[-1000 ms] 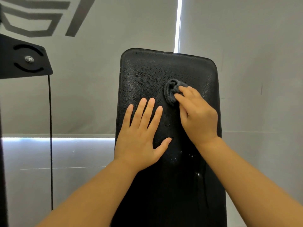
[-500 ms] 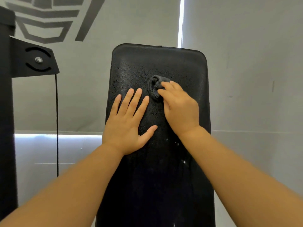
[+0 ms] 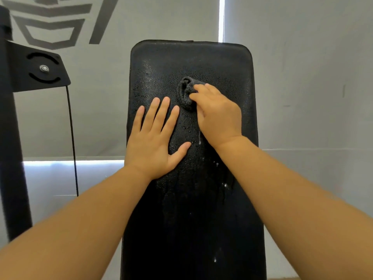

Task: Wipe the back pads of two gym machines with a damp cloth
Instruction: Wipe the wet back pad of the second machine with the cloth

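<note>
Far out past the left hand, at the picture's left edge: black upright post of a machine frame, with a black bracket plate jutting toward the hands, two curved slots and a bolt at its centre. A thin black cable hangs straight down from the plate's lower corner, well apart from the left forearm. Behind it, a grey blind with a dark angular logo above; a bright strip of light shows beneath the blind's lower edge. Left hand: flat, palm down on the black back pad, four fingers straight and lightly spread pointing up, thumb splayed out toward the right hand; it holds nothing, only presses on the pad's left half. Pad stands upright in front of the person, its top edge above both hands, surface pebbled and beaded with water, wet streaks and droplets running down below the wrists. Right hand: just beside the left, a little higher, fingers curled over a bunched dark cloth, pressing it onto the pad's upper middle. Cloth pokes out past the fingertips, up and to the left; the rest is hidden under the hand. Beyond the right hand, a narrow bright gap between blinds, then plain grey blind.
</note>
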Tool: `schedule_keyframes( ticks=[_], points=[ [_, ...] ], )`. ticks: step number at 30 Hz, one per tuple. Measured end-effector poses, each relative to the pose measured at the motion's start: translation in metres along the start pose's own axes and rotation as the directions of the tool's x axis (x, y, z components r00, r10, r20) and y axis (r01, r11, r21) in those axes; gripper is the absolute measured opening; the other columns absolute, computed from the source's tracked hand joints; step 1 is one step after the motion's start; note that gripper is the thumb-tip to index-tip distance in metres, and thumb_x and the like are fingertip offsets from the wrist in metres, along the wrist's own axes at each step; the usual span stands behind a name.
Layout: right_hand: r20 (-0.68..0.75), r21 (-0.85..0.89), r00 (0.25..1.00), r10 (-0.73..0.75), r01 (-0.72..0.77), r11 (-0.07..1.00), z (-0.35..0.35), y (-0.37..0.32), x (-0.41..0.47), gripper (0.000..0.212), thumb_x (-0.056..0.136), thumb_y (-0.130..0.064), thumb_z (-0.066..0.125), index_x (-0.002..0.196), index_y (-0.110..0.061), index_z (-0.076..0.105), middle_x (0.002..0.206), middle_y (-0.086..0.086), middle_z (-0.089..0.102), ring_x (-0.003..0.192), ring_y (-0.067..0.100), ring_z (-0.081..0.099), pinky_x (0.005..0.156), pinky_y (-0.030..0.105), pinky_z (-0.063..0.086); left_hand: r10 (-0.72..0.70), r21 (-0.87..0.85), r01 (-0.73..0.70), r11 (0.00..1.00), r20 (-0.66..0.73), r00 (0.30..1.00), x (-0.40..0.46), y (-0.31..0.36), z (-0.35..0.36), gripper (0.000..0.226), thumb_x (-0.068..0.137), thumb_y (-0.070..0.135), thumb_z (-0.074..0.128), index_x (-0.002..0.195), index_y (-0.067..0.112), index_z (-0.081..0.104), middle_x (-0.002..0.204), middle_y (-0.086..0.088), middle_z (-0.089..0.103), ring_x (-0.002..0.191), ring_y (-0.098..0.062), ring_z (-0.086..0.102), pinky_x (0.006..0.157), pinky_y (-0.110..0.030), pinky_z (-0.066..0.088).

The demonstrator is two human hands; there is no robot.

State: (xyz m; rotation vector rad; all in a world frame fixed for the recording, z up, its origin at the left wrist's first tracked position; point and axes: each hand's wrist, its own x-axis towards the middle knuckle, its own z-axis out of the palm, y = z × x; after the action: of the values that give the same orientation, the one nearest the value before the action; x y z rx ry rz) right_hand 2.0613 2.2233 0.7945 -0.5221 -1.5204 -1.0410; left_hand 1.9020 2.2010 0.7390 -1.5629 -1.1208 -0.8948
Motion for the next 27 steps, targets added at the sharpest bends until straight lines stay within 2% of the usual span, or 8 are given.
schedule_keyframes(
  ticks=[3, 7, 15, 19, 22, 24, 27],
  points=[
    [0.039, -0.052, 0.999, 0.002, 0.000, 0.999, -0.001, 0.002, 0.020, 0.017, 0.070, 0.000, 0.060, 0.080, -0.007, 0.072, 0.095, 0.008, 0.071, 0.088, 0.028, 0.069, 0.046, 0.033, 0.054, -0.002, 0.004, 0.002, 1.000, 0.010, 1.000, -0.001, 0.001, 0.000, 0.076, 0.088, 0.058, 0.034, 0.146, 0.009, 0.035, 0.154, -0.016, 0.026, 0.143, -0.032, 0.020, 0.114, -0.054, 0.017],
    [0.052, -0.080, 0.992, 0.114, -0.110, 0.991, 0.008, -0.004, 0.038, 0.020, 0.067, 0.006, 0.067, 0.081, -0.006, 0.073, 0.093, 0.010, 0.071, 0.087, 0.031, 0.069, 0.048, 0.033, 0.052, -0.001, 0.003, 0.001, 1.000, 0.010, 1.000, 0.000, 0.000, 0.000, 0.076, 0.089, 0.059, 0.034, 0.147, 0.009, 0.034, 0.154, -0.015, 0.025, 0.143, -0.032, 0.020, 0.115, -0.053, 0.016],
    [0.053, -0.053, 0.998, 0.023, -0.020, 0.998, -0.009, -0.013, -0.004, 0.019, 0.076, 0.002, 0.061, 0.089, -0.006, 0.072, 0.107, 0.008, 0.070, 0.102, 0.028, 0.066, 0.060, 0.034, 0.058, 0.003, -0.035, -0.003, 0.999, -0.010, 1.000, 0.000, -0.001, 0.000, 0.077, 0.089, 0.059, 0.033, 0.146, 0.009, 0.034, 0.154, -0.016, 0.025, 0.143, -0.032, 0.019, 0.115, -0.052, 0.014],
    [0.069, -0.067, 0.997, -0.035, 0.040, 0.997, -0.011, -0.007, 0.008, 0.023, 0.080, -0.005, 0.051, 0.088, -0.007, 0.072, 0.104, 0.008, 0.071, 0.098, 0.028, 0.067, 0.056, 0.036, 0.058, 0.001, -0.044, -0.002, 0.999, -0.006, 1.000, -0.001, -0.002, 0.000, 0.076, 0.089, 0.059, 0.032, 0.147, 0.009, 0.033, 0.155, -0.016, 0.024, 0.143, -0.032, 0.019, 0.115, -0.052, 0.014],
    [0.056, -0.075, 0.997, 0.058, -0.054, 0.996, -0.007, -0.005, 0.029, 0.021, 0.077, -0.001, 0.055, 0.085, -0.006, 0.073, 0.101, 0.010, 0.072, 0.093, 0.033, 0.068, 0.055, 0.041, 0.058, 0.002, -0.046, -0.002, 0.999, 0.002, 1.000, -0.001, -0.002, -0.001, 0.076, 0.089, 0.059, 0.032, 0.147, 0.009, 0.032, 0.155, -0.016, 0.024, 0.143, -0.032, 0.018, 0.115, -0.052, 0.014],
    [0.054, -0.078, 0.990, 0.127, -0.123, 0.989, -0.003, -0.009, 0.033, 0.021, 0.076, 0.001, 0.058, 0.088, -0.005, 0.073, 0.103, 0.012, 0.071, 0.096, 0.034, 0.067, 0.059, 0.043, 0.057, 0.004, -0.043, -0.004, 0.999, -0.001, 1.000, -0.001, -0.002, 0.000, 0.076, 0.089, 0.059, 0.032, 0.147, 0.009, 0.032, 0.155, -0.016, 0.024, 0.144, -0.032, 0.018, 0.115, -0.052, 0.014],
    [0.038, -0.069, 0.994, 0.098, -0.095, 0.993, -0.004, -0.015, 0.016, 0.022, 0.079, 0.000, 0.054, 0.091, -0.005, 0.072, 0.106, 0.010, 0.070, 0.101, 0.032, 0.066, 0.061, 0.039, 0.058, 0.002, -0.054, -0.002, 0.999, -0.002, 1.000, -0.002, -0.002, 0.000, 0.076, 0.089, 0.059, 0.034, 0.147, 0.009, 0.033, 0.155, -0.016, 0.024, 0.143, -0.032, 0.018, 0.115, -0.052, 0.015]
  ],
)
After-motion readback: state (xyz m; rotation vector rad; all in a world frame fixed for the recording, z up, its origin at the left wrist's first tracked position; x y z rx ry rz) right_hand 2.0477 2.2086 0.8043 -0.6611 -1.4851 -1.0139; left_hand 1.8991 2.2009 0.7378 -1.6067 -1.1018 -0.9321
